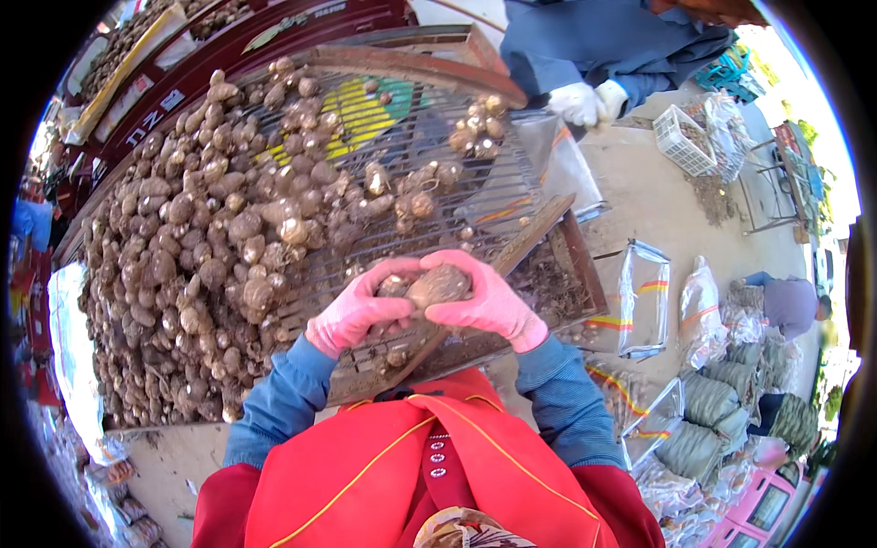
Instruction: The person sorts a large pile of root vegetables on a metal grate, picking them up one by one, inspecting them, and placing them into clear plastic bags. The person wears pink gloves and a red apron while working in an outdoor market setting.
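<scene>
Both my hands wear pink gloves and meet over the near edge of a metal bar grate [438, 198]. My left hand [363, 301] curls round one end of a clump of brown taro corms. My right hand [483, 294] holds the large taro corm [440, 286] at the clump's other end. A big heap of taro corms [178, 260] covers the left part of the grate, and smaller clusters [479, 127] lie farther back. Under my hands runs a wooden slat [534, 233], set at a slant across the frame.
Across the grate, a co-worker's white-gloved hands [586, 103] are beside an open plastic bag [565, 164]. To the right stand a white crate [685, 140], a bag on a wire frame [644, 298] and filled sacks [706, 418]. A dark red truck side [205, 82] borders the far left.
</scene>
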Action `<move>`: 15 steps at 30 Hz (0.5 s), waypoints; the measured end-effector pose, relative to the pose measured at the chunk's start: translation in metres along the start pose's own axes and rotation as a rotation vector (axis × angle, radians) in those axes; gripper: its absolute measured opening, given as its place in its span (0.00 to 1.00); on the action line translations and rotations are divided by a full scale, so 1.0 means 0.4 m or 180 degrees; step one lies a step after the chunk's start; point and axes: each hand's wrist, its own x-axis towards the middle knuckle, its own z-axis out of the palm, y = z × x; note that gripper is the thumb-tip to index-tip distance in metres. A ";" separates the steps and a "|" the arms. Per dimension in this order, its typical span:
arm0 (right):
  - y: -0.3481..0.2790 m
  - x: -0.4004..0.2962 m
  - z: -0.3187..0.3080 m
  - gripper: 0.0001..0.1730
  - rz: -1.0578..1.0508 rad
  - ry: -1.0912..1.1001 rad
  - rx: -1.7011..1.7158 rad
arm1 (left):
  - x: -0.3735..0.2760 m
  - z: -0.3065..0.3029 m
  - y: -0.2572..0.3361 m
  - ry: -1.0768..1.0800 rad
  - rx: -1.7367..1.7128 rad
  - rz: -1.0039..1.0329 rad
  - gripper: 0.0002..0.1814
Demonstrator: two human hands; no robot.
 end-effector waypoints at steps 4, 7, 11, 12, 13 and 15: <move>-0.003 0.026 -0.021 0.35 -0.0019 -0.0060 -0.0392 | 0.029 -0.005 -0.063 0.0094 -0.0738 0.0441 0.23; 0.027 0.026 -0.021 0.34 -0.0121 -0.0004 -0.0356 | 0.036 -0.005 -0.056 0.0128 -0.0623 0.0425 0.23; 0.049 0.023 -0.006 0.31 -0.0173 0.0313 -0.0225 | 0.045 -0.008 -0.063 0.0306 -0.0498 0.0421 0.21; 0.054 0.023 -0.001 0.31 -0.0157 0.0355 -0.0179 | 0.041 -0.006 -0.057 0.0353 -0.0493 0.0389 0.20; 0.061 0.023 0.002 0.31 -0.0138 0.0393 -0.0135 | 0.040 -0.001 -0.052 0.0401 -0.0493 0.0357 0.20; 0.076 0.025 0.011 0.31 -0.0147 0.0508 -0.0166 | 0.043 -0.001 -0.056 0.0579 -0.0440 0.0285 0.19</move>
